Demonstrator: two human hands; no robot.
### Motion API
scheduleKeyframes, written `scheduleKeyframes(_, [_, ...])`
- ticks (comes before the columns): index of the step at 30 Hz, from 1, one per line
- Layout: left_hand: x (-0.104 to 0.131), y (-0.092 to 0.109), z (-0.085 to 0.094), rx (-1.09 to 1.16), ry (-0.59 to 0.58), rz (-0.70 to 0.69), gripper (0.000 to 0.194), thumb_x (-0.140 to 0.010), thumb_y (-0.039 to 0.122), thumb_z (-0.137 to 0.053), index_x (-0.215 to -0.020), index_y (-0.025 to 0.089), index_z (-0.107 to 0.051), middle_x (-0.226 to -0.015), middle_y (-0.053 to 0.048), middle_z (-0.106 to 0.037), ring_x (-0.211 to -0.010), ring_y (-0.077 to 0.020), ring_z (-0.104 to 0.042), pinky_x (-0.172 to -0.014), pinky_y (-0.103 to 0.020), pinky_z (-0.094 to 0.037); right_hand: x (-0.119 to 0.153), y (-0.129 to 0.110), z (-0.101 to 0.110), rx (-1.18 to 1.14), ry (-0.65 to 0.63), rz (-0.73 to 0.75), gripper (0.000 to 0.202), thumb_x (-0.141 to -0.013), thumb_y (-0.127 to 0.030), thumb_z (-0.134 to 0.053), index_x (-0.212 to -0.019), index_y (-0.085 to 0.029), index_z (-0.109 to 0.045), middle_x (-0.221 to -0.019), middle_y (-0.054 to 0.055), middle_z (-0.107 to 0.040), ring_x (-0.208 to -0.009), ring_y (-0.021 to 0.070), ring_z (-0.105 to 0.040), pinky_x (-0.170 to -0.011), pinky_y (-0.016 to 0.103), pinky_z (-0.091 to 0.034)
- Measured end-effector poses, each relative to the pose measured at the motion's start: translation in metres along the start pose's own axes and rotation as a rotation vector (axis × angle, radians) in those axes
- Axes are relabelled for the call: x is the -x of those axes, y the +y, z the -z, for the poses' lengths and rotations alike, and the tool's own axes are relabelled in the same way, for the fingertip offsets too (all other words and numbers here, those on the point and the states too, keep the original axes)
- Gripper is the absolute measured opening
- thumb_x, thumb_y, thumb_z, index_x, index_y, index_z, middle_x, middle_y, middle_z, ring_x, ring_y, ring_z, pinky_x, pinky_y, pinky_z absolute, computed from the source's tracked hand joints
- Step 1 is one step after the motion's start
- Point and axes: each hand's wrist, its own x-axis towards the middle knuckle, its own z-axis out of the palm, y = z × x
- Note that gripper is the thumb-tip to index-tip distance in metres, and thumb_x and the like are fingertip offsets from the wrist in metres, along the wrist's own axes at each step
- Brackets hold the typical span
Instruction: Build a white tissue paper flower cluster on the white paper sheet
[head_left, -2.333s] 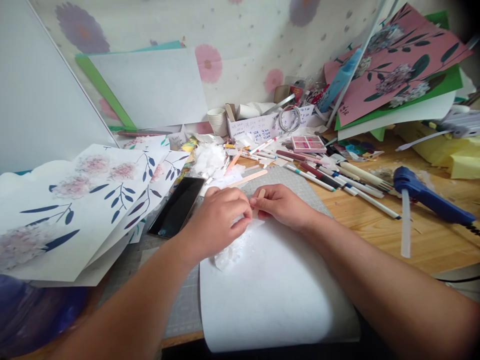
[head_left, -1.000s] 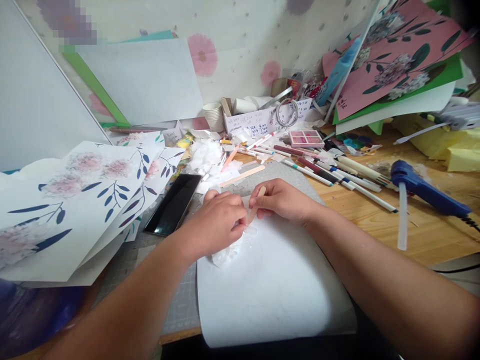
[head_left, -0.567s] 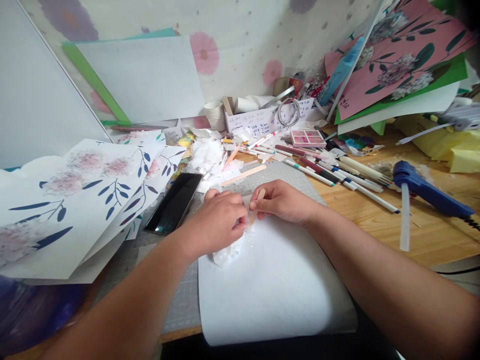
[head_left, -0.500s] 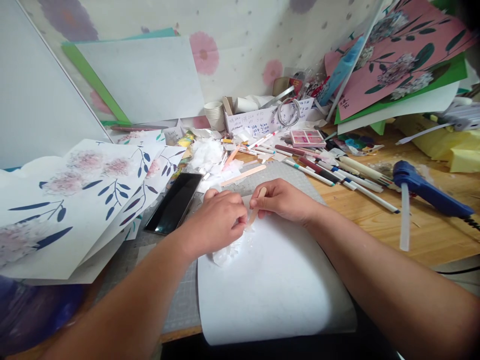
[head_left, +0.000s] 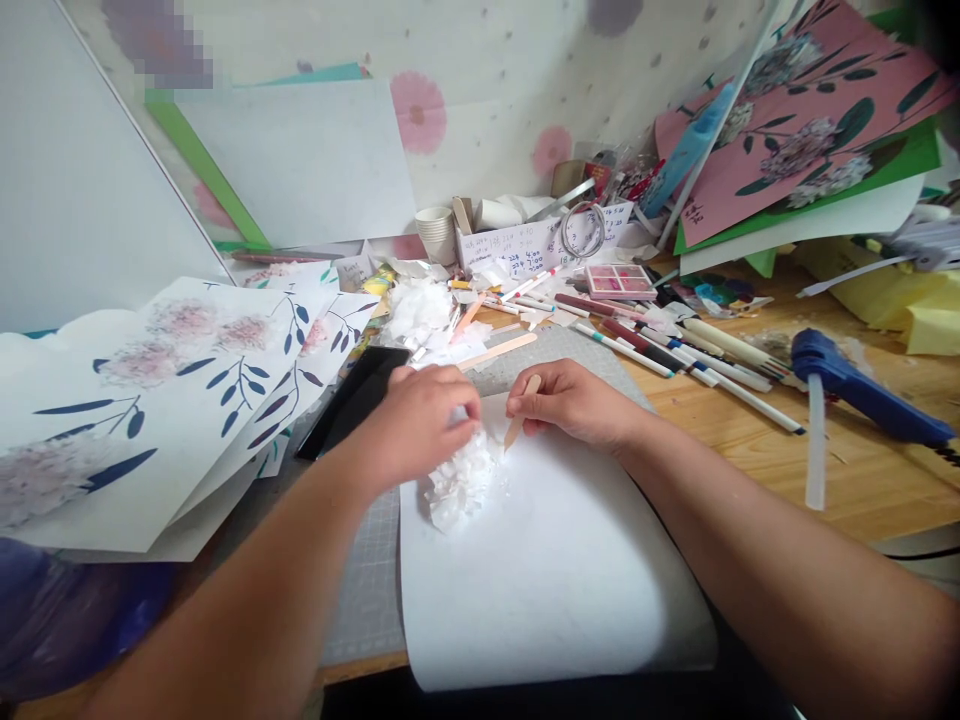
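Note:
My right hand (head_left: 562, 405) pinches a flat wooden craft stick (head_left: 523, 412), its lower tip close to the sheet. On the white paper (head_left: 540, 570) sits a raised cluster of crumpled white paper petals (head_left: 457, 485), with small shiny bits at its right edge. Just above the cluster is my left hand (head_left: 420, 420), palm down, its fingers bent and the thumb a little apart from them. I make out nothing held there. The left hand hides the cluster's far edge.
Left of the hands lie a black phone (head_left: 352, 400) and painted flower sheets (head_left: 187, 400). Behind are a pile of white paper scraps (head_left: 420, 312), scattered pens (head_left: 637, 355) and paper cups (head_left: 435, 235). A blue glue gun (head_left: 862, 385) rests at the right on the wooden table.
My left hand has risen off the paper cluster and moved slightly left, showing more of the petals. The right hand still holds the stick, now apart from the left fingers. The view has shifted slightly.

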Motion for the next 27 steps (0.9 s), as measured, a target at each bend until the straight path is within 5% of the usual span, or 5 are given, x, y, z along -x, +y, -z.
scheduleKeyframes(7, [0.005, -0.054, 0.022, -0.094, 0.230, 0.372, 0.012, -0.079, 0.023, -0.052, -0.079, 0.023, -0.064, -0.085, -0.002, -0.068, -0.073, -0.0189, -0.061, -0.065, -0.032, -0.043, 0.001, -0.002, -0.002, -0.014, 0.028, -0.069, 0.017, -0.072, -0.033, -0.064, -0.065, -0.018, -0.061, -0.052, -0.002, -0.058, -0.048, 0.0106, -0.045, -0.049, 0.025, -0.030])
scheduleKeyframes(15, [0.003, -0.055, 0.005, -0.190, 0.100, 0.313, 0.020, -0.076, 0.026, -0.059, -0.094, 0.025, -0.069, -0.099, -0.005, -0.071, -0.099, -0.0308, -0.059, -0.079, -0.042, -0.037, 0.001, -0.001, -0.002, 0.002, 0.025, -0.069, 0.019, -0.072, -0.035, -0.065, -0.066, -0.017, -0.062, -0.053, -0.002, -0.059, -0.049, 0.0108, -0.046, -0.049, 0.025, -0.031])
scheduleKeyframes(19, [-0.001, -0.056, -0.003, -0.187, 0.059, 0.269, 0.026, -0.074, 0.023, -0.060, -0.098, 0.026, -0.068, -0.093, -0.004, -0.071, -0.094, -0.0284, -0.058, -0.077, -0.039, -0.036, 0.000, 0.000, -0.001, -0.027, 0.032, -0.071, 0.017, -0.070, -0.033, -0.065, -0.065, -0.018, -0.063, -0.052, -0.002, -0.058, -0.048, 0.0112, -0.047, -0.049, 0.025, -0.031])
scheduleKeyframes(27, [-0.003, -0.052, 0.001, -0.135, 0.068, 0.267, 0.014, -0.074, 0.019, -0.054, -0.062, 0.022, -0.061, -0.063, 0.000, -0.063, -0.072, -0.0212, -0.054, -0.069, -0.034, -0.033, 0.000, -0.002, 0.000, -0.046, 0.043, -0.058, 0.017, -0.071, -0.032, -0.065, -0.064, -0.016, -0.062, -0.049, -0.002, -0.057, -0.047, 0.0099, -0.044, -0.048, 0.025, -0.029])
